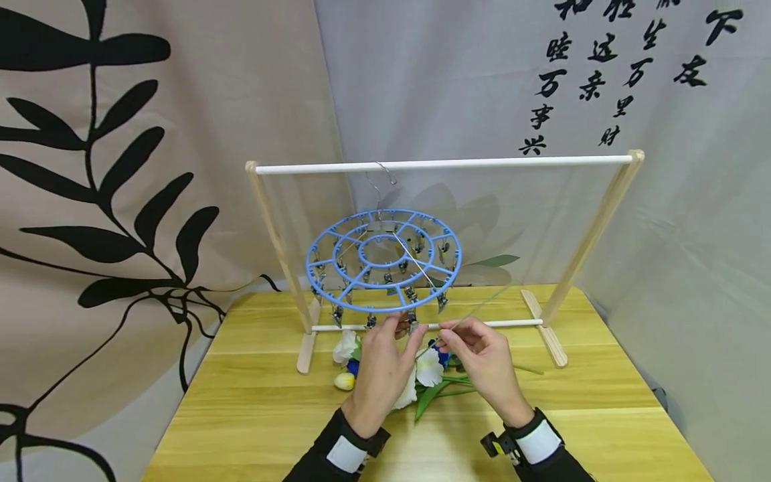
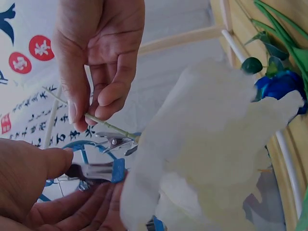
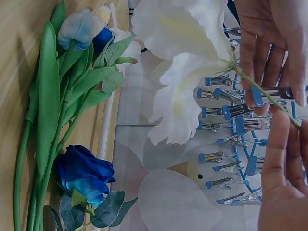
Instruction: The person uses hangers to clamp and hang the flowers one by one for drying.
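A blue round hanger [image 1: 385, 310] with many metal clips hangs by its hook from a white rod. My left hand [image 1: 385, 368] pinches one metal clip [image 2: 96, 172] with blue tips between thumb and fingers, below the hanger's front rim. My right hand [image 1: 482, 358] holds the thin green stem [image 2: 108, 125] of a white flower [image 3: 180, 101] between thumb and fingertips. In the right wrist view the stem passes close by the clip's blue tips, and the large petals spread away from both hands. Wide white petals hide part of the left wrist view.
Several artificial flowers lie on the wooden table [image 1: 253, 402] under the hanger, among them a blue rose [image 3: 84, 173], a pale blue tulip [image 3: 75, 30] and long green leaves. A wooden stand [image 1: 584, 248] with upper and lower white rods surrounds the hanger. Printed cloth hangs behind.
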Demonstrator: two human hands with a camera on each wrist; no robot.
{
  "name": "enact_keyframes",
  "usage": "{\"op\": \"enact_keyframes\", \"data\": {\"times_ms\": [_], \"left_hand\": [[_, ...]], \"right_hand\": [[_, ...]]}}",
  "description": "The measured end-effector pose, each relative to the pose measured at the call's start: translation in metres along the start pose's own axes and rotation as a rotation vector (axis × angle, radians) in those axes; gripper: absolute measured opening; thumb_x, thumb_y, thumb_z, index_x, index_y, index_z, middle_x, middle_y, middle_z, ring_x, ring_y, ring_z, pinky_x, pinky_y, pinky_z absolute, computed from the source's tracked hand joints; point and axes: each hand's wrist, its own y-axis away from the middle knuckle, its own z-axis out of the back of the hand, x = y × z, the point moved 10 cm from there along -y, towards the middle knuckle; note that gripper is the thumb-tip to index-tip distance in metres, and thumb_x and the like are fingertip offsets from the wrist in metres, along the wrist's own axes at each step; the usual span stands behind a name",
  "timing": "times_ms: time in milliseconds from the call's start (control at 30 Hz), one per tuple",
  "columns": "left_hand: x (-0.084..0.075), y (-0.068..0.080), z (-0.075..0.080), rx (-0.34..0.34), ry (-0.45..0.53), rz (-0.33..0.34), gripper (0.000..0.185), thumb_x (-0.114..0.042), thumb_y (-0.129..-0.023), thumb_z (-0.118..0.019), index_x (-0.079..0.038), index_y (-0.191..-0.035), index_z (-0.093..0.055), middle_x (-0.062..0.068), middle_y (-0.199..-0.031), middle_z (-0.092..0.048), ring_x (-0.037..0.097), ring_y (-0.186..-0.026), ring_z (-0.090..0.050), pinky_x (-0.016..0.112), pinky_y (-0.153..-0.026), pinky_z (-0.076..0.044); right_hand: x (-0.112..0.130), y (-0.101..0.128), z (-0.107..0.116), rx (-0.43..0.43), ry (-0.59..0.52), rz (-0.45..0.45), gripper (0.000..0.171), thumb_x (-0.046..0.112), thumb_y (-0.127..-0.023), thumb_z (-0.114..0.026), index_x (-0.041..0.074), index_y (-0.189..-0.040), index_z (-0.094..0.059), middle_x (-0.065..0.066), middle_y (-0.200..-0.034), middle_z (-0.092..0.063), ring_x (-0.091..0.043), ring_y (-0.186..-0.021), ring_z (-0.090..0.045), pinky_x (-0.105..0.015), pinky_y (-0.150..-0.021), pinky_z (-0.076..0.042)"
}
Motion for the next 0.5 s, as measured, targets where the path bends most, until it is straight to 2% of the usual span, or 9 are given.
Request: {"op": "enact_keyframes", "data": {"times_ms": [133,300,500], "left_hand": [[0.000,-0.005,0.001,-0.021,0.060,-0.014,0.030,-0.024,-0.112,-0.082,-0.001,-0.132,-0.082,0.014,-0.114,-0.088,0.025,-0.097,-0.088,0.038,-0.087,-0.073],[0.005,-0.009,0.000,0.000,0.116,0.024,0.029,-0.024,-0.111,-0.084,-0.003,-0.132,-0.084,0.013,-0.117,-0.088,0.023,-0.097,-0.086,0.035,-0.086,-0.073],[0.011,-0.012,0.000,0.022,0.180,0.068,0.031,-0.027,-0.109,-0.086,-0.004,-0.131,-0.086,0.012,-0.118,-0.090,0.023,-0.096,-0.087,0.028,-0.084,-0.071]], "right_hand": [[0.001,-0.002,-0.001,0.004,0.006,0.017,0.012,-0.002,-0.112,-0.074,-0.005,-0.123,-0.079,-0.029,-0.109,-0.082,-0.021,-0.090,-0.085,-0.033,-0.083,-0.073],[0.002,-0.003,-0.002,0.007,0.004,0.027,0.012,-0.003,-0.112,-0.073,-0.004,-0.123,-0.079,-0.028,-0.110,-0.083,-0.012,-0.091,-0.085,-0.034,-0.083,-0.073],[0.000,-0.006,-0.005,0.013,-0.005,0.015,0.012,-0.002,-0.113,-0.074,-0.003,-0.124,-0.078,-0.030,-0.113,-0.082,-0.019,-0.091,-0.086,-0.035,-0.084,-0.073]]}}
